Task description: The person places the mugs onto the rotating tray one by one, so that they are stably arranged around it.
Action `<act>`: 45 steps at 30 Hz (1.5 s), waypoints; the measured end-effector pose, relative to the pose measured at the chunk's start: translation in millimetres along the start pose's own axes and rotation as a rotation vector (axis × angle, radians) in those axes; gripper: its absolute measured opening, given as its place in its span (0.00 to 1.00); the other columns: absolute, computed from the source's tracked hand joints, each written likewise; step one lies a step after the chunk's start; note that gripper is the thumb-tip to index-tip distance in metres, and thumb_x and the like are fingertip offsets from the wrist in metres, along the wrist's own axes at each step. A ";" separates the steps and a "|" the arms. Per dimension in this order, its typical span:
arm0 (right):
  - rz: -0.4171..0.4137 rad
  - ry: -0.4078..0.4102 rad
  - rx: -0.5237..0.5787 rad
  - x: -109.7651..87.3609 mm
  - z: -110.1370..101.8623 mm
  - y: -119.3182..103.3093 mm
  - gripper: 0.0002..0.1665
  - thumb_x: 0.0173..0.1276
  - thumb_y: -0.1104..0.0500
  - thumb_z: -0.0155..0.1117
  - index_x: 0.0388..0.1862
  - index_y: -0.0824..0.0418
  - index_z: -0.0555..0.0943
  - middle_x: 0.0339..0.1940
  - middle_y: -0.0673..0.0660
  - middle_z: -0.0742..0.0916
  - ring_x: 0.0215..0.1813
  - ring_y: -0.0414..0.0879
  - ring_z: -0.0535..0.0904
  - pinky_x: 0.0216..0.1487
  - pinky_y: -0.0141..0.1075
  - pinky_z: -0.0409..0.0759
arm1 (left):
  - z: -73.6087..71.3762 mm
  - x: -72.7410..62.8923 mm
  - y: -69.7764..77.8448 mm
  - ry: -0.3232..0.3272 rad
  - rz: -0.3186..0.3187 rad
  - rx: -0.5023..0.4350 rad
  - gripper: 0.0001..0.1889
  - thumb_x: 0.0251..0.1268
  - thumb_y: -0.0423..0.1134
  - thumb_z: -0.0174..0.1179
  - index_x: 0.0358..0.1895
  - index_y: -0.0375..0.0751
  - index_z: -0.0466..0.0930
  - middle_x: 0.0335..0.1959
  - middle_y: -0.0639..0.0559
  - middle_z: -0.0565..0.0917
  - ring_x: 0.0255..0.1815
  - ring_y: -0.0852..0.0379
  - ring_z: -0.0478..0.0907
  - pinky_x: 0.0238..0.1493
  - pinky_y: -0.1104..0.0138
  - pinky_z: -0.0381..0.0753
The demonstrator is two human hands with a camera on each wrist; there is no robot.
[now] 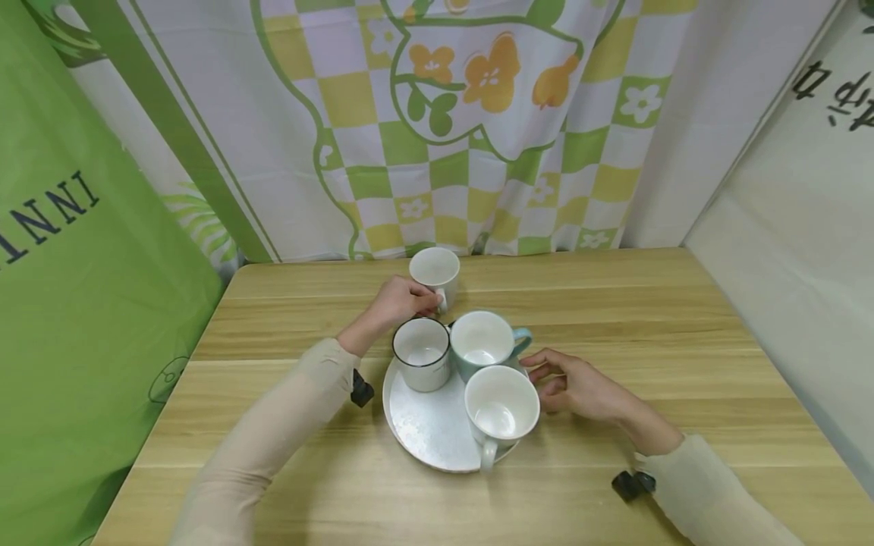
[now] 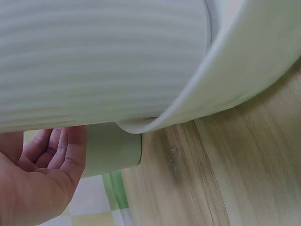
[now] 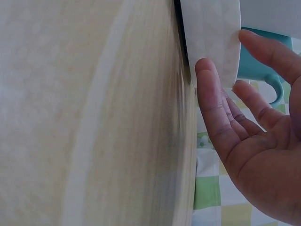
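Note:
At the back of the table, my left hand (image 1: 406,297) pinches the handle of a white mug (image 1: 435,267). In the left wrist view the fingers of the left hand (image 2: 44,176) are curled beside that mug's pale wall (image 2: 113,148). Nearer, a round pale tray (image 1: 426,428) carries three mugs: a white one with a dark rim (image 1: 423,373), one with a teal handle (image 1: 481,337), and a white one (image 1: 501,406) whose handle points toward me. My right hand (image 1: 573,385) is at the tray's right side, its fingers spread and relaxed close to the mugs.
Everything stands on a wooden table (image 1: 683,341). A patterned curtain (image 1: 492,174) hangs along its back edge, with a green cloth (image 1: 89,303) to the left and a pale sheet (image 1: 799,227) to the right. A large white ribbed surface (image 2: 94,61) fills much of the left wrist view.

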State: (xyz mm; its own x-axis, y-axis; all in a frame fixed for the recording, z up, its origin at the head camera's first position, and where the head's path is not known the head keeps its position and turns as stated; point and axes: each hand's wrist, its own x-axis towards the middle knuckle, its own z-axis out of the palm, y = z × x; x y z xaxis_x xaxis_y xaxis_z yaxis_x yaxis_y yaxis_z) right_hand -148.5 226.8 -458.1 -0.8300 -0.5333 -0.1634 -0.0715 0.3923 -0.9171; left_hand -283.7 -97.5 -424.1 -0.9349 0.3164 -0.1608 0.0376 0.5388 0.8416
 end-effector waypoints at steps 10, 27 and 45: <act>-0.007 0.000 -0.004 0.7 0.3 2.2 0.35 0.63 0.67 0.71 0.67 0.68 0.69 0.59 0.72 0.79 0.46 0.53 0.84 0.42 0.33 0.85 | -5.7 0.4 -6.2 -0.017 -0.041 -0.097 0.14 0.69 0.40 0.64 0.46 0.30 0.86 0.36 0.38 0.90 0.29 0.62 0.86 0.40 0.65 0.88; -0.004 -0.006 0.007 0.3 -0.7 0.4 0.36 0.62 0.66 0.72 0.68 0.67 0.69 0.60 0.72 0.79 0.46 0.53 0.84 0.42 0.34 0.86 | -23.4 0.5 -19.3 0.002 -0.098 -0.257 0.15 0.68 0.35 0.64 0.50 0.25 0.83 0.37 0.38 0.89 0.38 0.49 0.89 0.53 0.51 0.85; -0.014 -0.002 -0.009 0.1 -0.7 1.2 0.35 0.63 0.67 0.71 0.68 0.68 0.69 0.58 0.72 0.80 0.46 0.54 0.84 0.42 0.34 0.86 | -23.9 2.9 -22.6 -0.090 -0.165 -0.387 0.21 0.73 0.41 0.60 0.58 0.25 0.78 0.44 0.37 0.88 0.34 0.62 0.87 0.59 0.55 0.83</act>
State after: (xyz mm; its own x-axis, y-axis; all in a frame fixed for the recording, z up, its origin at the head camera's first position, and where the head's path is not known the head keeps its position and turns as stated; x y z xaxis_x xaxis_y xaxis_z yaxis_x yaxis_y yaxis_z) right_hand -149.1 227.8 -459.0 -0.8276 -0.5404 -0.1518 -0.0877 0.3916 -0.9159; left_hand -295.7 -127.4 -431.2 -0.8819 0.3267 -0.3398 -0.2614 0.2609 0.9293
